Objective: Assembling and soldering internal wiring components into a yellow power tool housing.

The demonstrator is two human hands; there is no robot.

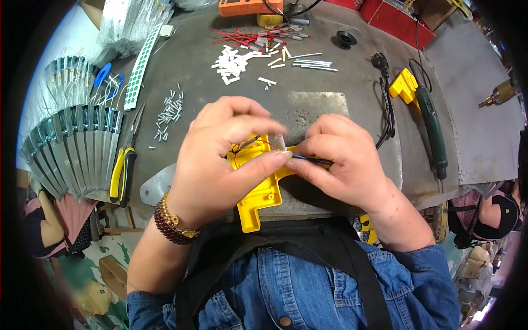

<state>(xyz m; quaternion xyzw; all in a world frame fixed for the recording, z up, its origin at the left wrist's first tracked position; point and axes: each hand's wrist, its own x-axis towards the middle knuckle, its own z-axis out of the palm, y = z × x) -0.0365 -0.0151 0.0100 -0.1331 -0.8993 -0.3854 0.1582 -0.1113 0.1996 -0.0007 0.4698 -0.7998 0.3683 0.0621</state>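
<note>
My left hand [220, 151] curls over a yellow plastic housing half [256, 203], its thumb and fingers closing around a small clear wire cap [281, 142]. Wires of blue and black [311, 159] run from beside the left thumb into my right hand [344, 159], which pinches them between thumb and curled fingers. A thin red wire [268, 142] and a dark lead [245, 144] show inside the housing, partly covered by the left hand. The housing lies open side up at the bench's near edge, and its upper part is hidden.
White sleeves [231, 65], red-wired parts [258, 38] and metal rods [313, 64] lie at the back. Screws [169, 114] and yellow-handled pliers [122, 173] lie left. A black plug cord [385, 99], another yellow housing [405, 86] and a dark green tool [432, 126] lie right.
</note>
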